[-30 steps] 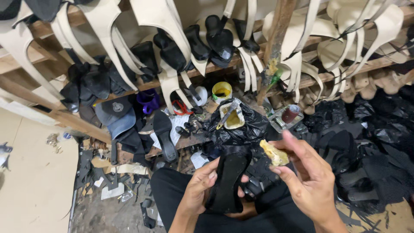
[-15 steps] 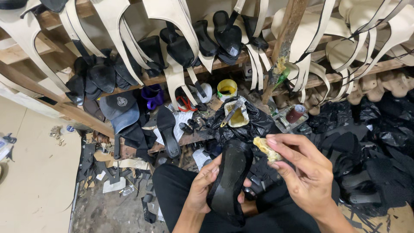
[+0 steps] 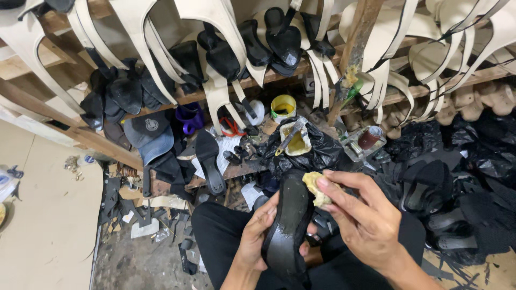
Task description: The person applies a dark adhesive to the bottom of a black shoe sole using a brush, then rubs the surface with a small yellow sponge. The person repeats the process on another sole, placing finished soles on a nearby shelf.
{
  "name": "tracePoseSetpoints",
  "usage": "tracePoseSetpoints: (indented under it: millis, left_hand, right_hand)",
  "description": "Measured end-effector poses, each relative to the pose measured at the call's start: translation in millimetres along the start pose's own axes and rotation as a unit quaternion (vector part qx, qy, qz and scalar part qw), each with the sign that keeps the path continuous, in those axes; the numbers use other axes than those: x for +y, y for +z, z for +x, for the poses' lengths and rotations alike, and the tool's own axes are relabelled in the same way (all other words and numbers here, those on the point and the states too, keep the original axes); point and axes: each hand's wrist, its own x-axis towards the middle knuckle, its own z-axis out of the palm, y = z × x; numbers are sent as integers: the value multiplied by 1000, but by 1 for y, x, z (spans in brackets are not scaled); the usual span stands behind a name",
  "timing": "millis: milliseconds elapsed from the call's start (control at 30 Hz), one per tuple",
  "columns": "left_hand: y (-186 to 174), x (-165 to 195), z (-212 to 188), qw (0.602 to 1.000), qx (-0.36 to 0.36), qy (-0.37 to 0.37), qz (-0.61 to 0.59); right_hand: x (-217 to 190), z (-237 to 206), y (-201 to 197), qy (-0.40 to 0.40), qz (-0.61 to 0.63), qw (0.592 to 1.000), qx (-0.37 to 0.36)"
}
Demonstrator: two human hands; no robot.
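Note:
My left hand (image 3: 257, 236) grips a black shoe sole (image 3: 287, 223) from its left side and holds it upright over my lap, its smooth underside facing me. My right hand (image 3: 365, 220) pinches a small yellowish lump (image 3: 315, 187) between thumb and fingertips and presses it against the upper right edge of the sole. Both forearms come up from the bottom of the view. My legs in black trousers (image 3: 220, 236) lie beneath the hands.
A wooden rack (image 3: 64, 118) above holds cream straps (image 3: 215, 32) and black shoe parts (image 3: 282, 40). Below it stand a yellow-rimmed tin (image 3: 282, 107), an open glue container (image 3: 294, 140) on black plastic, a blue cap (image 3: 148, 137) and a loose black sole (image 3: 208, 161). Black bags (image 3: 473, 161) pile up right.
The sole has been turned upright and raised toward me. My right hand has brought the yellowish lump down from the air onto the sole's upper edge.

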Motion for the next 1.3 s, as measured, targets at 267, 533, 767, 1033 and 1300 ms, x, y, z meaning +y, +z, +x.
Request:
tracePoseSetpoints:
  millis: [267, 533, 767, 1033, 1300]
  left_hand:
    - [1, -6, -1, 1000, 17, 12, -11]
    - [4, -9, 6, 999, 2, 29, -35]
    - [13, -8, 6, 999, -4, 21, -35]
    - [17, -7, 5, 999, 42, 22, -11]
    - [6, -11, 5, 999, 24, 23, -3]
  right_hand:
    - [4, -5, 7, -22, -20, 995, 100]
    - [2, -7, 7, -30, -72, 992, 102]
    - [-7, -4, 6, -41, -103, 990, 82]
    - [-18, 9, -5, -40, -103, 992, 67]
    - [-9, 2, -8, 24, -37, 996, 77]
